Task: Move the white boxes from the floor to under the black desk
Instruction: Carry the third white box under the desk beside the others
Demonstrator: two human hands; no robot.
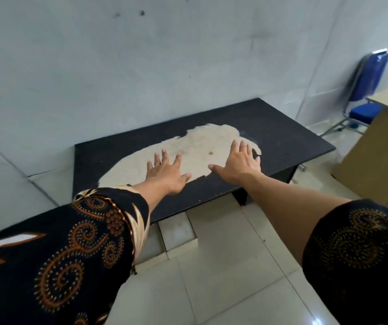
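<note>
The black desk (270,127) stands against the wall, with a large pale worn patch in the middle of its top. My left hand (167,172) and my right hand (237,163) are stretched out over that patch, palms down and fingers spread, holding nothing. Whether they touch the top I cannot tell. A white box (178,233) pokes out from under the desk's front edge, on the floor between my arms. Most of the box is hidden by the desktop and my left sleeve.
A blue chair (366,90) stands in the back right corner. A light brown wooden desk (380,156) is close to the black desk's right end. Pale floor tiles (223,277) spread in front of me.
</note>
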